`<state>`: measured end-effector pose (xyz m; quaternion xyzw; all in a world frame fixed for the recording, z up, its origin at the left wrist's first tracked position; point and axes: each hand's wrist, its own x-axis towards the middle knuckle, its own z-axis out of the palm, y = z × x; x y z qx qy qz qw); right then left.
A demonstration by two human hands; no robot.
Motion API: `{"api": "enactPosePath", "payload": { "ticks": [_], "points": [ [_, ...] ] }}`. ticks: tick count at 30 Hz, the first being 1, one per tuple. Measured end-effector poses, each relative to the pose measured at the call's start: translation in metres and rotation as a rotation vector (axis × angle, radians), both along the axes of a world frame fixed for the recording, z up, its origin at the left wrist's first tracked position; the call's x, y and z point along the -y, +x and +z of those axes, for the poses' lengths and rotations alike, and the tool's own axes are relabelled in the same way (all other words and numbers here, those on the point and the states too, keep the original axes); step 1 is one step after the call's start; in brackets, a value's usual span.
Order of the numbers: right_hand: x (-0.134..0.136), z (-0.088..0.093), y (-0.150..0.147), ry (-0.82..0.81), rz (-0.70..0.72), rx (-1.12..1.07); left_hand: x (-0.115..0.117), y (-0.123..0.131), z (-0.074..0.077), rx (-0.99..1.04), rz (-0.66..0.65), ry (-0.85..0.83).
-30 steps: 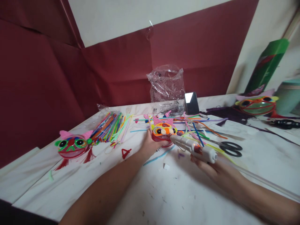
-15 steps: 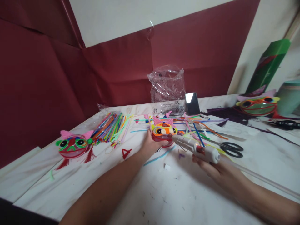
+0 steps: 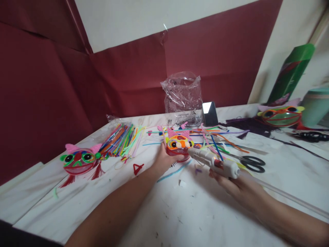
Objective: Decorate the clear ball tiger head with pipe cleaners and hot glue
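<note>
My left hand (image 3: 164, 160) grips the lower left side of a small animal-face craft (image 3: 179, 144), which has pink ears, an orange and yellow brow, black eyes and a red lower part. In my right hand (image 3: 226, 181) is a white glue gun (image 3: 214, 163) with a long clear glue stick running out of its back. Its nozzle points left and meets the craft's lower right side in view; whether it touches is too small to tell. Just left of my left wrist lies a bent red pipe cleaner (image 3: 137, 168).
A finished-looking face craft (image 3: 81, 160) with red tassels stands at left, another (image 3: 281, 115) at far right. Bundled pipe cleaners (image 3: 124, 140) lie behind my left arm. Black-handled scissors (image 3: 253, 163) rest beyond my right hand. A phone (image 3: 210, 114) leans beside a clear plastic bag (image 3: 182, 94).
The view has shifted very slightly. Both hands, the craft and the glue gun keep almost the same positions relative to each other.
</note>
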<state>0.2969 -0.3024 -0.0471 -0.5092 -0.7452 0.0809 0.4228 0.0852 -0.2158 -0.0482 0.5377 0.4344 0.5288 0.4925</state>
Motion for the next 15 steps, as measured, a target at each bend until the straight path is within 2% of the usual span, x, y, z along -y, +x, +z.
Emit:
{"api": "enactPosePath", "payload": {
  "ticks": [8,15],
  "points": [
    [0.0027,0.0100,-0.0061,-0.031,0.050,-0.074,-0.0005,0.0015,-0.0008,0.022,-0.009,0.009],
    [0.0012,0.0063,0.0001,-0.007,0.044,-0.013,0.0036,0.0021,0.0046,0.008,0.027,-0.022]
  ]
}}
